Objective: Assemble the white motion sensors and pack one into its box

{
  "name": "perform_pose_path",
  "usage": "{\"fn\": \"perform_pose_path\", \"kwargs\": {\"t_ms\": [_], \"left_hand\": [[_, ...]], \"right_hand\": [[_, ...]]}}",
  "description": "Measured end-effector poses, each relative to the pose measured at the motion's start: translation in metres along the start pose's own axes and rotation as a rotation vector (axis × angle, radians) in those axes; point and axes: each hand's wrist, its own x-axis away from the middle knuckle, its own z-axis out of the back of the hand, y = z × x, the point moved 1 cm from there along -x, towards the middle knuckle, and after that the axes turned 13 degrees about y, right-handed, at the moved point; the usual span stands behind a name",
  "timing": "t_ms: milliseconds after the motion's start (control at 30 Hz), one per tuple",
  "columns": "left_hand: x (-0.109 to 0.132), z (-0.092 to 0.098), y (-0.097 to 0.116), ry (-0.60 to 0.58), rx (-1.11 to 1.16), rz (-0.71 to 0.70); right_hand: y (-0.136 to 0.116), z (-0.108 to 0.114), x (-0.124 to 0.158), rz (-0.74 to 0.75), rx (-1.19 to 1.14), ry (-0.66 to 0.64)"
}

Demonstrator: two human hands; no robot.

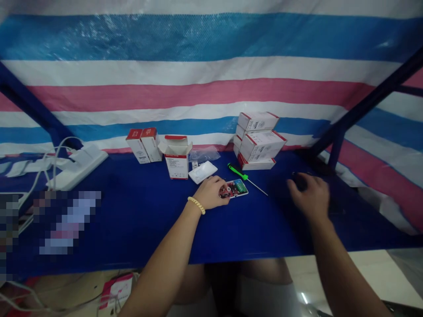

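Observation:
My left hand (211,192), with a yellow band at the wrist, grips the left end of a white-edged device (238,188) with a red and green face, low on the blue table. A white rectangular cover (202,172) lies just behind that hand. To the device's right rests a screwdriver (245,177) with a green and black handle, its shaft pointing toward the front right. My right hand (310,193) is farther right, blurred, over a dark item (300,181) that I cannot make out; whether the fingers hold it is unclear.
An open box (177,165) stands behind my left hand, with two closed boxes (144,145) to its left. Stacked boxes (261,143) stand at the back right. A power strip (81,165) with cables lies at the left. Clear plastic (208,153) lies near the striped sheet.

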Motion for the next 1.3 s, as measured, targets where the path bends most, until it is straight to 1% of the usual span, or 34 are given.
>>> {"fn": "perform_pose_path", "kwargs": {"t_ms": [33, 100, 133, 200, 233, 433, 567, 633, 733, 800, 900, 967, 1033, 1100, 1167, 1233, 1300], "left_hand": [[0.0, 0.0, 0.0, -0.002, -0.003, -0.004], [0.0, 0.0, -0.001, -0.005, -0.008, -0.017], [0.0, 0.0, -0.001, -0.007, -0.009, -0.02], [0.0, 0.0, -0.001, -0.016, -0.017, -0.015], [0.0, 0.0, -0.001, -0.021, -0.021, -0.009], [0.0, 0.003, 0.004, -0.047, -0.065, -0.004], [0.0, 0.004, 0.007, -0.053, -0.089, -0.009], [0.0, 0.005, 0.008, -0.048, -0.089, -0.016], [0.0, 0.005, 0.009, -0.048, -0.082, -0.016], [0.0, 0.005, 0.009, -0.052, -0.077, -0.008], [-0.001, 0.004, 0.009, -0.057, -0.066, -0.004], [-0.002, 0.002, 0.01, -0.062, -0.073, -0.009], [-0.002, 0.001, 0.01, -0.066, -0.095, -0.01], [-0.001, 0.0, 0.01, -0.068, -0.107, -0.002], [0.0, -0.001, 0.01, -0.075, -0.103, 0.004], [0.001, -0.001, 0.009, -0.083, -0.097, 0.009], [0.002, -0.002, 0.008, -0.084, -0.089, 0.012]], "right_hand": [[0.019, 0.01, 0.006, -0.049, 0.076, 0.069], [0.051, 0.026, 0.019, -0.127, 0.195, 0.045], [0.064, 0.031, 0.026, -0.164, 0.238, -0.029], [0.079, 0.035, 0.037, -0.191, 0.266, -0.235], [0.083, 0.035, 0.041, -0.194, 0.268, -0.256], [0.083, 0.034, 0.049, -0.192, 0.268, -0.199], [0.086, 0.044, 0.051, -0.194, 0.22, 0.006], [0.089, 0.05, 0.055, -0.227, 0.203, 0.056], [0.091, 0.052, 0.062, -0.245, 0.191, 0.083], [0.092, 0.051, 0.063, -0.209, 0.193, 0.052], [0.092, 0.047, 0.058, -0.177, 0.223, -0.036], [0.092, 0.045, 0.05, -0.189, 0.241, -0.123], [0.092, 0.042, 0.04, -0.232, 0.248, -0.255], [0.092, 0.038, 0.03, -0.273, 0.258, -0.354], [0.091, 0.035, 0.023, -0.308, 0.275, -0.378], [0.089, 0.033, 0.021, -0.32, 0.297, -0.359], [0.086, 0.032, 0.022, -0.301, 0.31, -0.333]]}}
